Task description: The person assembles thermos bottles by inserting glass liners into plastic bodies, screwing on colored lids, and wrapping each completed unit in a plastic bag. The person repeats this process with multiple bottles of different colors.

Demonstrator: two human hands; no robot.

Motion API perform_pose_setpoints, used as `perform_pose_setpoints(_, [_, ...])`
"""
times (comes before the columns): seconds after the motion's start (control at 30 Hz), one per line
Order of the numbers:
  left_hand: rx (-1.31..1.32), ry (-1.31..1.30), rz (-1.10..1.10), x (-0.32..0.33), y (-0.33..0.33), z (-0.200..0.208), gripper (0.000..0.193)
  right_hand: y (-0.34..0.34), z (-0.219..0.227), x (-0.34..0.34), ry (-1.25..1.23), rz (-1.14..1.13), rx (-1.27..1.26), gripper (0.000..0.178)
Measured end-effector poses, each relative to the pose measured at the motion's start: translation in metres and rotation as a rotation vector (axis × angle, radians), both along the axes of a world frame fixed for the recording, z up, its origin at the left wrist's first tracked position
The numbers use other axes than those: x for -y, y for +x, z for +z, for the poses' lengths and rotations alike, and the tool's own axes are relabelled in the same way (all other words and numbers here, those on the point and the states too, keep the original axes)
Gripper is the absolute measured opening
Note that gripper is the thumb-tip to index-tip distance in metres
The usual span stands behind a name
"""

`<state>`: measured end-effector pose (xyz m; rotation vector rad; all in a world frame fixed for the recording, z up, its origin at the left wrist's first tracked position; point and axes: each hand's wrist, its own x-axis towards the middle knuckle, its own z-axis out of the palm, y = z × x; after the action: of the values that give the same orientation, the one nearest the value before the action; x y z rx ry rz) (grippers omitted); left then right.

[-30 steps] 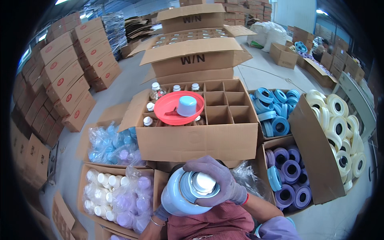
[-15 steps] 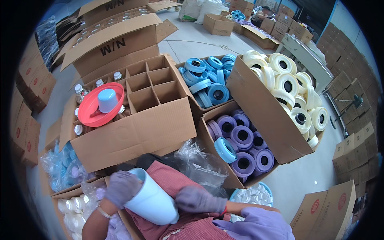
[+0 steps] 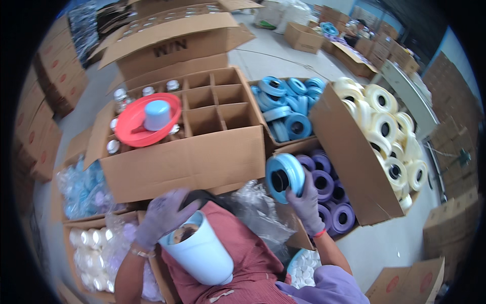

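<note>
On my lap leans a light-blue cylindrical container (image 3: 205, 258), its open end tilted up and toward the left; something brownish shows inside. My left hand (image 3: 163, 219), in a grey glove, is spread beside that open rim, thumb reaching over it; whether it touches cannot be told. In my gloved right hand (image 3: 308, 206) is a blue ring-shaped lid (image 3: 291, 175) with a black centre, raised above the box of purple ring-shaped lids (image 3: 340, 218). A red dish (image 3: 132, 121) with a small blue cup (image 3: 157, 115) rests on bottles in the divided carton (image 3: 187, 162).
Blue lids (image 3: 297, 125) fill a carton beyond the purple ones, and cream lids (image 3: 385, 126) are heaped at the right. White caps (image 3: 93, 253) sit in a box at lower left. A basin of white pieces (image 3: 304, 268) stands by my right forearm.
My right hand has moved from my lap up and right and taken hold of the blue lid off the purple ones. My left hand has loosened from the container's rim, fingers spreading.
</note>
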<state>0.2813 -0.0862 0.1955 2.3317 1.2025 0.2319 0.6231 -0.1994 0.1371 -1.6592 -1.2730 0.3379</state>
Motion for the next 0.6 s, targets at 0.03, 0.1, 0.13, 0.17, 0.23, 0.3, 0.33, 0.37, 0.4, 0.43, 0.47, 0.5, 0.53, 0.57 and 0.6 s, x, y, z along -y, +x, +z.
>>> perform_pose_setpoints(0.03, [0.151,0.088,0.035,-0.001,0.005,-0.002,0.065,-0.011,0.013,-0.014,-0.04,0.142,-0.293,0.071])
perform_pose_setpoints(0.1, [0.745,-0.51,-0.038,-0.012,0.033,0.007,0.078,-0.049,0.035,-0.042,0.136,0.588,-0.978,0.077])
perform_pose_setpoints(0.13, [0.993,-1.039,-0.004,-0.005,0.042,0.031,0.072,-0.066,0.039,-0.052,0.062,0.617,-1.025,0.083])
perform_pose_setpoints(0.17, [1.311,-1.112,0.014,-0.008,0.042,0.016,0.065,-0.088,0.043,-0.066,0.157,0.585,-0.836,0.084])
perform_pose_setpoints(0.23, [1.44,-1.007,0.028,-0.016,0.027,0.015,0.057,-0.103,0.057,-0.091,0.497,0.303,0.317,0.078])
perform_pose_setpoints(0.3, [1.463,-0.71,0.143,-0.008,0.007,0.003,0.055,-0.114,0.078,-0.108,0.741,0.49,0.931,0.056])
perform_pose_setpoints(0.33, [1.46,-0.573,0.192,-0.003,-0.001,0.0,0.053,-0.129,0.079,-0.108,0.682,0.546,0.93,0.05])
perform_pose_setpoints(0.37, [1.427,-0.457,0.277,0.001,0.0,0.003,0.052,-0.141,0.081,-0.108,0.616,0.593,0.948,0.044])
perform_pose_setpoints(0.4, [1.389,-0.343,0.359,0.007,0.003,0.009,0.051,-0.155,0.077,-0.106,0.44,0.505,0.671,0.037])
perform_pose_setpoints(0.43, [1.347,-0.231,0.437,0.01,0.005,0.013,0.05,-0.158,0.078,-0.105,0.438,0.519,0.635,0.04])
perform_pose_setpoints(0.47, [1.419,-0.132,0.56,0.01,0.006,0.007,0.048,-0.161,0.078,-0.105,0.44,0.538,0.598,0.042])
perform_pose_setpoints(0.5, [1.361,-0.089,0.587,0.008,-0.001,0.005,0.048,-0.165,0.079,-0.106,0.442,0.555,0.561,0.045])
perform_pose_setpoints(0.53, [1.302,-0.046,0.614,0.006,-0.01,0.006,0.048,-0.168,0.081,-0.106,0.443,0.571,0.525,0.048])
perform_pose_setpoints(0.57, [1.239,-0.006,0.646,0.005,-0.016,0.008,0.048,-0.171,0.081,-0.107,0.439,0.592,0.485,0.051])
perform_pose_setpoints(0.6, [1.272,-0.092,0.638,0.008,-0.02,0.013,0.052,-0.174,0.082,-0.107,0.436,0.612,0.445,0.054])
